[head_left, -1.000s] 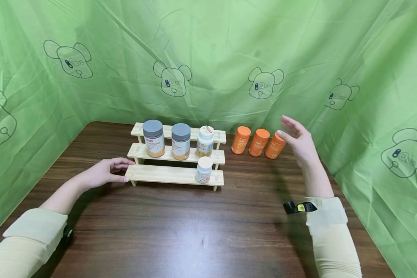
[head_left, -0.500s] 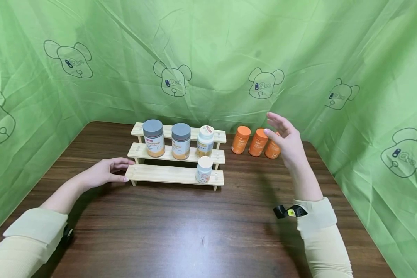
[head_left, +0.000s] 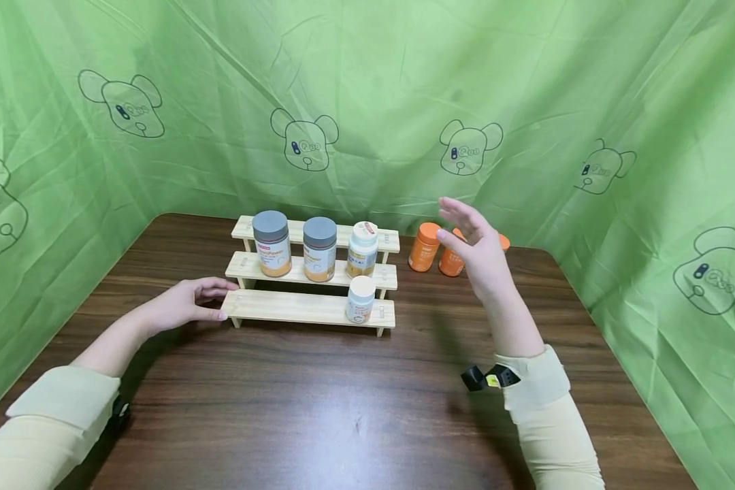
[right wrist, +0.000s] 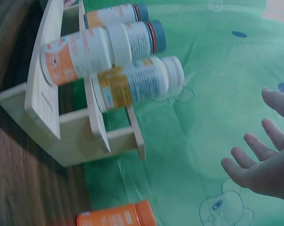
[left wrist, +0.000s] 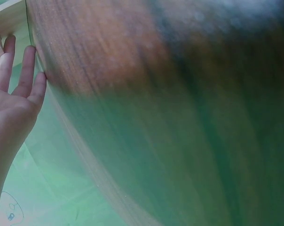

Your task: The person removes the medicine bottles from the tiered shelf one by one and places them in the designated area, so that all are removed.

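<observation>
A three-step wooden rack point(head_left: 288, 307) stands at the middle left of the table in the head view. My left hand point(head_left: 186, 306) rests at its left end, thumb and fingertips touching the lowest shelf, fingers loosely extended. On the middle shelf are two grey-lidded supplement bottles point(head_left: 272, 248) and a white-capped bottle point(head_left: 362, 255). A smaller white bottle point(head_left: 360, 303) sits at the lowest shelf's right end. My right hand point(head_left: 480, 255) hovers with nothing in it, fingers spread, partly covering three orange bottles point(head_left: 425, 248) right of the rack.
The brown wooden table point(head_left: 318, 401) ends against green cloth point(head_left: 386, 82) printed with bear outlines at the back and both sides. In the right wrist view, one orange bottle point(right wrist: 116, 216) shows at the bottom, beyond the rack's end.
My right hand has moved left across the orange bottles and now covers much of the middle and right ones. My left hand, the rack and the bottles stay in place.
</observation>
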### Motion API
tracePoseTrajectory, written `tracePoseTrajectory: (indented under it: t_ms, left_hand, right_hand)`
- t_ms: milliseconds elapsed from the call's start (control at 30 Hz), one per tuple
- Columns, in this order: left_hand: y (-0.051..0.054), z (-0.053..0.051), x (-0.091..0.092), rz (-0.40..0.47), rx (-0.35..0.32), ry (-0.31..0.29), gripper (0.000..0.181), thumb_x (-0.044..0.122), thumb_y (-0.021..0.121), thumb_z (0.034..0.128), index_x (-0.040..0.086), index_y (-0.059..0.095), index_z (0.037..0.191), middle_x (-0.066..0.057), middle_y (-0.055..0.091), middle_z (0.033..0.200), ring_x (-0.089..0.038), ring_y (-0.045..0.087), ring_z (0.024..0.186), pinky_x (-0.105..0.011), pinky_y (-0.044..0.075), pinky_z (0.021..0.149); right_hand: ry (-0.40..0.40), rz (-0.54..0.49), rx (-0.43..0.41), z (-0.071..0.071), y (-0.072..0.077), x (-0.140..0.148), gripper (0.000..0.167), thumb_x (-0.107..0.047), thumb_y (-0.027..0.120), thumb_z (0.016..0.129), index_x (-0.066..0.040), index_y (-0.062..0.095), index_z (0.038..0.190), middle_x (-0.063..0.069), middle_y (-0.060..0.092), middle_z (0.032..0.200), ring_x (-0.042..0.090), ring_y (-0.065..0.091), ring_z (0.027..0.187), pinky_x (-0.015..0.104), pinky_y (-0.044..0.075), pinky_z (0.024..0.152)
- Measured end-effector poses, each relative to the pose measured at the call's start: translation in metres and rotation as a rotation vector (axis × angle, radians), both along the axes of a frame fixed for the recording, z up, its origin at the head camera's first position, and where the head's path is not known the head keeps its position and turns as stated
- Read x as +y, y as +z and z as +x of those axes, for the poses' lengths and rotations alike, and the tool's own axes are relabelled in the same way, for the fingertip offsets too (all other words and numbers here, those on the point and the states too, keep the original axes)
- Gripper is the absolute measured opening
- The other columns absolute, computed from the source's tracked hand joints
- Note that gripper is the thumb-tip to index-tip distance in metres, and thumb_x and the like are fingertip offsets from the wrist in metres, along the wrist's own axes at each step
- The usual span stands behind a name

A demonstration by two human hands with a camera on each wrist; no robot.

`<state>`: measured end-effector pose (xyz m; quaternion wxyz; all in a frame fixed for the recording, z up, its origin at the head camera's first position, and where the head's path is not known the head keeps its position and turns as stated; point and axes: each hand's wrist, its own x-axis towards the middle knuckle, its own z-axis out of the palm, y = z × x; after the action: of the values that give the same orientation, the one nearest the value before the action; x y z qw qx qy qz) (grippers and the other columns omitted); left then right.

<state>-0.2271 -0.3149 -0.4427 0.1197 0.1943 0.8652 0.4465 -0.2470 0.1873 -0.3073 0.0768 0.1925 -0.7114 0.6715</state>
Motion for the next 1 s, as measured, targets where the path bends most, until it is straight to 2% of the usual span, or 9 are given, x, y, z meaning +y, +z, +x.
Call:
tracePoseTrajectory:
  t_ms: [100, 333, 533, 667, 833, 1000]
  left_hand:
    - [0.001, 0.0, 0.001, 0.0, -0.001, -0.003, 0.057, 0.023, 0.075, 0.0809, 0.009, 0.052, 0.131, -0.017, 0.059, 0.128, -0.005, 0.056, 0.112, -0.018, 0.042, 0.09]
    - [0.0, 0.001, 0.002, -0.004, 0.003, -0.004, 0.056, 0.022, 0.075, 0.0809, 0.007, 0.052, 0.13, -0.017, 0.059, 0.127, -0.004, 0.056, 0.111, -0.018, 0.042, 0.09]
    - [0.0, 0.001, 0.001, -0.007, 0.01, 0.003, 0.056, 0.022, 0.075, 0.081, 0.007, 0.052, 0.13, -0.017, 0.059, 0.127, -0.002, 0.056, 0.11, -0.017, 0.042, 0.09]
    - [0.001, 0.001, 0.001, -0.014, 0.012, 0.008, 0.056, 0.023, 0.075, 0.0805, 0.008, 0.053, 0.13, -0.016, 0.059, 0.127, -0.002, 0.055, 0.11, -0.016, 0.041, 0.09]
    - [0.002, 0.002, 0.001, -0.012, 0.006, 0.004, 0.057, 0.023, 0.075, 0.0807, 0.009, 0.052, 0.13, -0.016, 0.059, 0.128, -0.005, 0.055, 0.112, -0.018, 0.041, 0.091]
    - [0.001, 0.001, 0.001, -0.012, 0.006, 0.0, 0.057, 0.023, 0.075, 0.081, 0.008, 0.052, 0.131, -0.016, 0.059, 0.128, -0.005, 0.055, 0.113, -0.018, 0.041, 0.091]
  right_hand:
    - [0.027, 0.001, -0.006, 0.0, -0.003, -0.008, 0.052, -0.008, 0.068, 0.086, -0.013, 0.05, 0.135, 0.002, 0.05, 0.139, 0.021, 0.041, 0.13, 0.048, 0.022, 0.111]
    - [0.087, 0.025, -0.009, -0.001, -0.011, -0.027, 0.053, -0.009, 0.068, 0.087, -0.014, 0.05, 0.136, 0.004, 0.047, 0.142, 0.02, 0.041, 0.13, 0.041, 0.035, 0.105]
    - [0.125, 0.031, -0.016, -0.005, -0.02, -0.042, 0.053, -0.009, 0.068, 0.086, -0.013, 0.05, 0.135, 0.002, 0.05, 0.14, 0.02, 0.042, 0.129, 0.045, 0.034, 0.106]
    - [0.152, 0.046, -0.028, -0.008, -0.026, -0.052, 0.053, -0.009, 0.067, 0.087, -0.012, 0.049, 0.136, 0.001, 0.05, 0.139, 0.022, 0.041, 0.131, 0.04, 0.04, 0.102]
    - [0.177, 0.045, -0.054, -0.012, -0.034, -0.063, 0.054, -0.004, 0.066, 0.087, -0.01, 0.048, 0.137, 0.006, 0.05, 0.139, 0.029, 0.039, 0.132, 0.037, 0.039, 0.103]
    - [0.179, 0.047, -0.089, -0.016, -0.04, -0.07, 0.055, -0.004, 0.067, 0.086, -0.011, 0.048, 0.137, 0.007, 0.049, 0.14, 0.025, 0.041, 0.131, 0.037, 0.039, 0.103]
